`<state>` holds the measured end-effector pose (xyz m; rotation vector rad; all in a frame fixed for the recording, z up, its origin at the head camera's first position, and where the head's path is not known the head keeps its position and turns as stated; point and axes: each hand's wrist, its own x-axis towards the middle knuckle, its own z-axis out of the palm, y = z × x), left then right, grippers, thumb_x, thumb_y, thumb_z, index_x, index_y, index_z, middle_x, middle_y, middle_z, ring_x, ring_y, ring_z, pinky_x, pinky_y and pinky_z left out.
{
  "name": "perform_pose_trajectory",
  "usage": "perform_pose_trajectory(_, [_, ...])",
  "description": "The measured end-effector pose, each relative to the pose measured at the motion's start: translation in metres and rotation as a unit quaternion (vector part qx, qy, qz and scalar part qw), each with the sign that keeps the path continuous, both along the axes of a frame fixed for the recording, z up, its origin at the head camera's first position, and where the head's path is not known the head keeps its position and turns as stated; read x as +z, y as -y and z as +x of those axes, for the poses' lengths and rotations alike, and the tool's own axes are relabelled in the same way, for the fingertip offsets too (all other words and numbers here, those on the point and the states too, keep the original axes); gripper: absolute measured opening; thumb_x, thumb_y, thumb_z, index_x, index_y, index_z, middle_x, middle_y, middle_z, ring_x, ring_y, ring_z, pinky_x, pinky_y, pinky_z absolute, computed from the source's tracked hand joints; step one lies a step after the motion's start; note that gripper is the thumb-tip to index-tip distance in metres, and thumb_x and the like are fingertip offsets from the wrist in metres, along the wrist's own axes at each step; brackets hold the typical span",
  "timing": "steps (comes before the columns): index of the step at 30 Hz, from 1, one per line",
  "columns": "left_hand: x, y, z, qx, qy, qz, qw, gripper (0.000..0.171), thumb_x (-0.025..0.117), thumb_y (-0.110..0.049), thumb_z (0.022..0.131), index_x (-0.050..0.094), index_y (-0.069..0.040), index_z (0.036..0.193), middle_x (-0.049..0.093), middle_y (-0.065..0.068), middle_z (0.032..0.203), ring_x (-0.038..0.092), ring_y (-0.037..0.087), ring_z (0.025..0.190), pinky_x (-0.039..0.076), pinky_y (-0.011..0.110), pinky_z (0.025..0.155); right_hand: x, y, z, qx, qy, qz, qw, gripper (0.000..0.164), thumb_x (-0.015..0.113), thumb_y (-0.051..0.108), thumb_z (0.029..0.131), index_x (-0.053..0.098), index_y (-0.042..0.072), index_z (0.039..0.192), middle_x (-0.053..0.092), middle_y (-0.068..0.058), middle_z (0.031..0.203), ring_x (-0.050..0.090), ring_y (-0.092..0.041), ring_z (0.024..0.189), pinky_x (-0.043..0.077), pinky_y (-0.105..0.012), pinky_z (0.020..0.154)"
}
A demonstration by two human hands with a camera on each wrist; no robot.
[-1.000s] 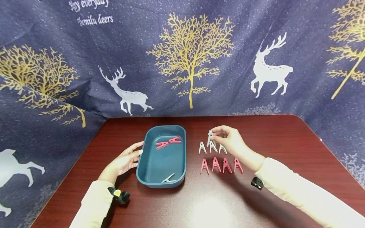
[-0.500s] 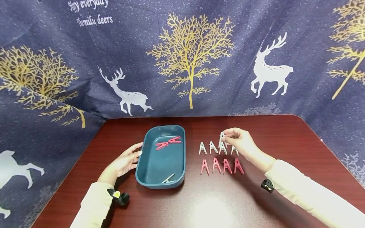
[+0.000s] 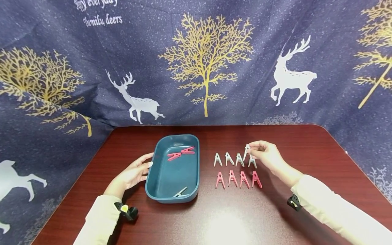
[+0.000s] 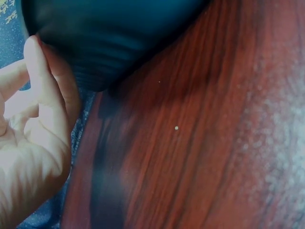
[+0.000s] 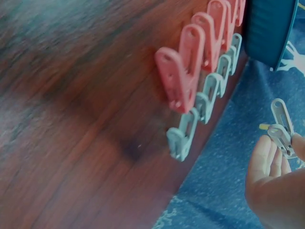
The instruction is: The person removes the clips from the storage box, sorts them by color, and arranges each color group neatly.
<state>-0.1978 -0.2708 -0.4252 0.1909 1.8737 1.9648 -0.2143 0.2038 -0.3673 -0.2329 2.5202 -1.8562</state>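
Note:
A white clothespin is pinched between the thumb and fingers of my right hand, raised over the right end of a row of white clothespins. Nearer me, a row of pink clothespins stretches beside it. To the left stands a dark teal plastic tub. Two pink clothespins lie toward its far end, and a white clothespin sits at its near end, partly hidden by the rim. My left hand rests its extended fingers against the tub's left outer wall, thumb near the rim.
Everything stands on a dark red-brown wooden table. A navy cloth printed with deer and trees hangs behind its far edge. Each wrist carries a small black camera.
My right hand has moved to the right along the white row, holding the white clothespin, and now hovers by the row's right end. My left hand and the tub stay nearly the same.

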Motion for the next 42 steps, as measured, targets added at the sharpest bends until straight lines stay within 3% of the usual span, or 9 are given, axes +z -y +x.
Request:
perform_pose_trajectory(7, [0.001, 0.000, -0.001, -0.002, -0.003, -0.003, 1.0000, 0.050, 0.041, -0.015, 0.102, 0.022, -0.013, 0.149, 0.065, -0.005, 0.109, 0.066, 0.011, 0.092, 0.055, 0.027, 0.079, -0.006, -0.016, -0.004, -0.001, 0.012, -0.008, 1.000, 0.036, 0.059, 0.002, 0.090, 0.050, -0.020, 0.117, 0.068, 0.001, 0.090, 0.063, 0.002, 0.073, 0.056, -0.025, 0.070])
perform_pose_trajectory(17, [0.003, -0.003, -0.001, -0.002, -0.001, 0.003, 1.0000, 0.050, 0.041, -0.015, 0.102, 0.022, -0.013, 0.149, 0.064, -0.004, 0.112, 0.065, 0.011, 0.095, 0.054, 0.028, 0.080, -0.016, -0.038, -0.010, -0.004, 0.025, -0.008, 1.000, 0.039, 0.057, 0.004, 0.091, 0.048, -0.023, 0.117, 0.066, 0.014, 0.081, 0.064, 0.000, 0.070, 0.054, -0.020, 0.066])
perform_pose_trajectory(24, [0.001, -0.004, -0.002, 0.003, 0.003, 0.001, 1.0000, 0.051, 0.041, -0.015, 0.103, 0.021, -0.013, 0.149, 0.064, -0.005, 0.113, 0.065, 0.012, 0.096, 0.054, 0.028, 0.081, -0.023, -0.048, -0.012, -0.005, 0.036, 0.004, 0.999, 0.039, 0.055, 0.003, 0.091, 0.047, -0.024, 0.118, 0.067, 0.010, 0.082, 0.064, -0.001, 0.071, 0.055, -0.021, 0.066])
perform_pose_trajectory(33, [0.001, -0.002, -0.003, 0.001, -0.002, -0.003, 1.0000, 0.051, 0.042, -0.014, 0.102, 0.022, -0.012, 0.149, 0.064, -0.005, 0.113, 0.065, 0.012, 0.097, 0.054, 0.029, 0.082, -0.033, -0.053, -0.015, 0.008, 0.066, 0.029, 0.997, 0.040, 0.054, 0.002, 0.092, 0.045, -0.025, 0.119, 0.070, -0.004, 0.089, 0.065, -0.005, 0.069, 0.055, -0.022, 0.065])
perform_pose_trajectory(42, [0.000, -0.004, 0.001, 0.006, -0.001, 0.022, 0.9997, 0.050, 0.040, -0.013, 0.103, 0.021, -0.011, 0.149, 0.064, -0.005, 0.114, 0.065, 0.010, 0.096, 0.054, 0.027, 0.080, -0.040, -0.057, -0.017, 0.014, 0.082, 0.028, 0.996, 0.040, 0.053, 0.000, 0.090, 0.044, -0.027, 0.118, 0.068, -0.001, 0.083, 0.064, -0.005, 0.066, 0.055, -0.021, 0.063])
